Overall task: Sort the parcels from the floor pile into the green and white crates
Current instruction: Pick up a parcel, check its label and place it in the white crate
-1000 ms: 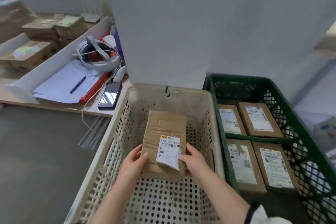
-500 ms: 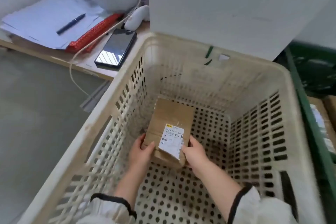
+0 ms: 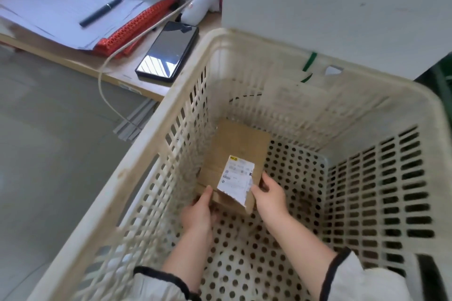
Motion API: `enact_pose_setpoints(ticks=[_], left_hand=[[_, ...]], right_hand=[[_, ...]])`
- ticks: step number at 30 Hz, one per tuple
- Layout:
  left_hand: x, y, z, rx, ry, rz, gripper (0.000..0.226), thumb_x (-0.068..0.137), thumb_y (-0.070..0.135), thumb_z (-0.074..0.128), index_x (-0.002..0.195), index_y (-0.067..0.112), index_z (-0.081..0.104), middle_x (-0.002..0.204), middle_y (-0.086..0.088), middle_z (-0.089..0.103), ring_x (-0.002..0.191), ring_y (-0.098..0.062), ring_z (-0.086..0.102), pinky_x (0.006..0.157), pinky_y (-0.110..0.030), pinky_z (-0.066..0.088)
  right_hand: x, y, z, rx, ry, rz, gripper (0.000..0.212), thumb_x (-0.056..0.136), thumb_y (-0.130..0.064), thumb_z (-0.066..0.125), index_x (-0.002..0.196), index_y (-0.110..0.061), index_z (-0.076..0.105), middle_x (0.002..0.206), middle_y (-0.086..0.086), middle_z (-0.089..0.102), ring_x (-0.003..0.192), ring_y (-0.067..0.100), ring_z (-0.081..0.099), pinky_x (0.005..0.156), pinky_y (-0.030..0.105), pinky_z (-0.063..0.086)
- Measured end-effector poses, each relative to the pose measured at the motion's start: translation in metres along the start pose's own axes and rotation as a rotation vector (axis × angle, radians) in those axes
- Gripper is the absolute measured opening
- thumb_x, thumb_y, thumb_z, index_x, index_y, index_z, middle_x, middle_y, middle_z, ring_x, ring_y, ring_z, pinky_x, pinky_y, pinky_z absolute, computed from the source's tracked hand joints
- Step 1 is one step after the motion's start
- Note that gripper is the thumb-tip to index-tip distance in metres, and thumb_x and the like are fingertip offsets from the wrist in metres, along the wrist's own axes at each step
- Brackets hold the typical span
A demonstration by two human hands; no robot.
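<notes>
Nearest us, our two forearms reach down into the white crate (image 3: 137,171), the left hand (image 3: 199,212) gripping the near left corner of the cardboard parcel (image 3: 238,151) and the right hand (image 3: 270,193) clasping its near right edge, fingers of both closed on it. The parcel sits low in the crate's far left corner, label (image 3: 237,178) up, and we cannot tell whether it touches the perforated floor. Beyond the rim, a phone (image 3: 168,52), a pen (image 3: 101,11) on papers (image 3: 56,7) and a white cable (image 3: 105,76) lie on a low shelf.
</notes>
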State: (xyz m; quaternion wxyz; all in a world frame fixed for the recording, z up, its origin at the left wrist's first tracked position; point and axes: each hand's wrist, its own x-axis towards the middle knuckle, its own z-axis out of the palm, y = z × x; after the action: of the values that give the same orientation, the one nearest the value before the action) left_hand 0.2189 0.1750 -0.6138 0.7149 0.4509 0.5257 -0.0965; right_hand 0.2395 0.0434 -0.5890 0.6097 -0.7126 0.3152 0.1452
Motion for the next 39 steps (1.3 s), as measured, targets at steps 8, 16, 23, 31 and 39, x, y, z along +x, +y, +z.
enact_pose_setpoints(ticks=[8, 16, 23, 31, 39], left_hand=[[0.008, 0.028, 0.020, 0.008, -0.038, 0.106, 0.025, 0.087, 0.015, 0.066, 0.109, 0.004, 0.064, 0.101, -0.010, 0.069, 0.093, -0.023, 0.066, 0.063, -0.028, 0.053], [0.012, 0.026, 0.020, -0.011, -0.068, 0.120, 0.016, 0.089, 0.012, 0.064, 0.104, 0.006, 0.063, 0.100, -0.006, 0.069, 0.095, -0.021, 0.066, 0.068, -0.025, 0.052], [0.017, 0.033, 0.019, 0.143, -0.052, 0.066, 0.018, 0.086, 0.022, 0.068, 0.098, 0.011, 0.060, 0.093, -0.005, 0.067, 0.083, -0.019, 0.066, 0.063, -0.028, 0.053], [-0.053, 0.061, 0.007, 0.574, -0.134, 0.130, 0.058, 0.084, 0.049, 0.063, 0.119, 0.004, 0.053, 0.098, -0.008, 0.063, 0.087, -0.025, 0.063, 0.079, -0.037, 0.052], [-0.197, 0.106, -0.054, 1.663, -0.259, 1.063, 0.085, 0.081, 0.065, 0.050, 0.150, 0.030, 0.013, 0.157, 0.002, 0.019, 0.142, -0.024, 0.023, 0.110, -0.048, 0.033]], right_hand=[[0.033, -0.023, 0.023, -0.045, -0.001, -0.040, 0.046, 0.093, -0.005, 0.046, 0.136, -0.021, 0.050, 0.130, -0.002, 0.059, 0.105, 0.017, 0.061, 0.094, 0.040, 0.051], [0.033, -0.011, 0.026, -0.067, -0.014, -0.059, 0.053, 0.095, -0.006, 0.048, 0.145, -0.022, 0.035, 0.144, -0.002, 0.045, 0.099, 0.025, 0.065, 0.085, 0.045, 0.055], [0.015, -0.023, 0.009, -0.262, -0.089, -0.090, 0.049, 0.096, -0.014, 0.050, 0.142, -0.023, 0.040, 0.135, 0.000, 0.054, 0.091, 0.007, 0.054, 0.077, 0.017, 0.047], [-0.074, -0.082, -0.041, -0.588, -0.211, -0.227, 0.059, 0.093, -0.027, 0.056, 0.146, -0.019, 0.032, 0.151, 0.000, 0.035, 0.136, 0.017, 0.036, 0.103, 0.023, 0.029], [-0.213, -0.117, -0.107, -1.110, -0.135, -0.523, 0.082, 0.087, -0.048, 0.059, 0.151, -0.031, 0.011, 0.159, -0.006, 0.011, 0.145, 0.015, 0.011, 0.116, 0.034, 0.014]])
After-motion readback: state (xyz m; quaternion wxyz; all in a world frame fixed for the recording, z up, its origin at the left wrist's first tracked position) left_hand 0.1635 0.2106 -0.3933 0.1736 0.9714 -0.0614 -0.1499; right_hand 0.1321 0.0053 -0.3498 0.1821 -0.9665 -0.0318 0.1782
